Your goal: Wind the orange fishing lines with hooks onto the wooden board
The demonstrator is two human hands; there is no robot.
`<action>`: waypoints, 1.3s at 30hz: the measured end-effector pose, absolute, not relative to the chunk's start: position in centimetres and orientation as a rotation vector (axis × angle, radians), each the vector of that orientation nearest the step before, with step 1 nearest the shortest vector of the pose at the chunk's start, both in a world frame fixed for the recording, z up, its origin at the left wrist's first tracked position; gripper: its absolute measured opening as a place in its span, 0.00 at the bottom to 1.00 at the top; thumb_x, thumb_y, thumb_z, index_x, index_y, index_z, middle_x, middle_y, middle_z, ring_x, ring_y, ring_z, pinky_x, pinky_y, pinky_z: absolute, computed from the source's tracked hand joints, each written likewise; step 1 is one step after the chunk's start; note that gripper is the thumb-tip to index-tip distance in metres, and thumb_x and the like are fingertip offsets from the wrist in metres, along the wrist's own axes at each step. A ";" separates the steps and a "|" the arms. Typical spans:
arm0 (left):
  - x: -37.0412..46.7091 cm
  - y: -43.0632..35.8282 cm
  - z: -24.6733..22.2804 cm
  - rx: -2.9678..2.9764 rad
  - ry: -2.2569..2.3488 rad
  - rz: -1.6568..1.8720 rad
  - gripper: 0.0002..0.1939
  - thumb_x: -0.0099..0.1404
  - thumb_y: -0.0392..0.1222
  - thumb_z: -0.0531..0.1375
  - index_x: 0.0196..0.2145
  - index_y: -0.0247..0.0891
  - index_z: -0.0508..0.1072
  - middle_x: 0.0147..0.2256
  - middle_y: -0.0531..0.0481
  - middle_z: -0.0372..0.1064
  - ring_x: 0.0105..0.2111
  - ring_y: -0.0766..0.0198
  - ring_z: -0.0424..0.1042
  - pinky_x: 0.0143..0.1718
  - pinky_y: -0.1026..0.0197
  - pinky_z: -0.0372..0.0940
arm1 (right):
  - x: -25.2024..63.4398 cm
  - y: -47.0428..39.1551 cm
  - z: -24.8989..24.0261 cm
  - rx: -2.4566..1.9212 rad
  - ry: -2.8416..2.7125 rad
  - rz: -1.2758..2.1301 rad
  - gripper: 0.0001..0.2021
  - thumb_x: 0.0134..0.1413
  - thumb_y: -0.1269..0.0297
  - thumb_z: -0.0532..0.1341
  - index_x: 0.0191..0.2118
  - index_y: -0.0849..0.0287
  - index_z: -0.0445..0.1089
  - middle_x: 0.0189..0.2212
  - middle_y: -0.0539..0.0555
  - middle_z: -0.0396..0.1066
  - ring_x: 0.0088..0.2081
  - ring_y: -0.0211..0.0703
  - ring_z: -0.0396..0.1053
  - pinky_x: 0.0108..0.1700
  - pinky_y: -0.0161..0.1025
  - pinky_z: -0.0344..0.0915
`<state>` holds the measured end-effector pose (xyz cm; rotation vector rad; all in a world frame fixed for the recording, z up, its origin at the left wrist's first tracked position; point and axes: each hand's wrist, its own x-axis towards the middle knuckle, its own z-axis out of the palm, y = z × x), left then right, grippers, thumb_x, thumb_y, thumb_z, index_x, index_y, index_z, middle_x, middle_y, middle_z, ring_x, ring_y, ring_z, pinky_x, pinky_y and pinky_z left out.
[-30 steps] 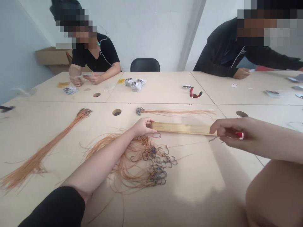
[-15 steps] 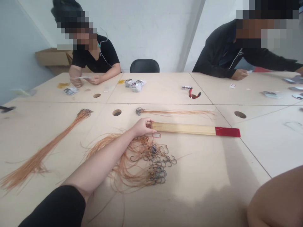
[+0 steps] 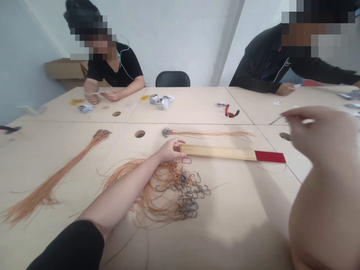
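My left hand is closed around the left end of a flat wooden strip with a red right end. Close under that thumb lies a small red-edged white label. Raised at the right, my right hand pinches a thin dark wire-like piece; its exact kind is unclear. A loose pile of fishing hooks tied to orange lines spreads below the strip, beside my left forearm. Beyond the strip, a thin bundle of hooked lines lies straight.
A thicker bundle of orange lines lies at the left. Red-handled pliers rest at a table hole. Small packets are stacked farther back. Two people sit across the table, one left and one right, around an unoccupied black chair.
My right hand has risen into view at the right, pinching the thin dark piece. My left hand and the wooden strip stay in place.
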<state>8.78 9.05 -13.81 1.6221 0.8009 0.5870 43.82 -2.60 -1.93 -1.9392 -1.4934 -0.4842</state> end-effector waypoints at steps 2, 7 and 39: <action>8.7 9.0 -13.8 1.617 0.759 0.607 0.37 0.45 0.39 0.68 0.51 0.34 0.58 0.37 0.45 0.72 0.37 0.61 0.72 0.38 0.60 0.66 | 41.2 -0.3 -3.4 -1.901 -1.634 -0.273 0.10 0.49 0.74 0.55 0.33 0.55 0.72 0.35 0.53 0.72 0.33 0.41 0.67 0.36 0.39 0.61; 8.7 8.9 -13.5 1.735 0.776 0.609 0.29 0.46 0.41 0.67 0.47 0.32 0.67 0.29 0.50 0.69 0.27 0.69 0.68 0.28 0.68 0.61 | 34.4 2.2 -7.8 -1.535 -2.071 0.040 0.10 0.50 0.74 0.53 0.32 0.57 0.71 0.34 0.53 0.71 0.37 0.43 0.66 0.39 0.38 0.61; 9.0 8.5 -12.9 2.008 0.875 0.564 0.14 0.54 0.47 0.62 0.32 0.34 0.78 0.30 0.46 0.76 0.30 0.62 0.72 0.33 0.64 0.65 | 26.7 2.9 -4.4 -0.926 -1.470 1.011 0.11 0.52 0.58 0.57 0.38 0.59 0.67 0.35 0.52 0.70 0.38 0.39 0.69 0.37 0.35 0.66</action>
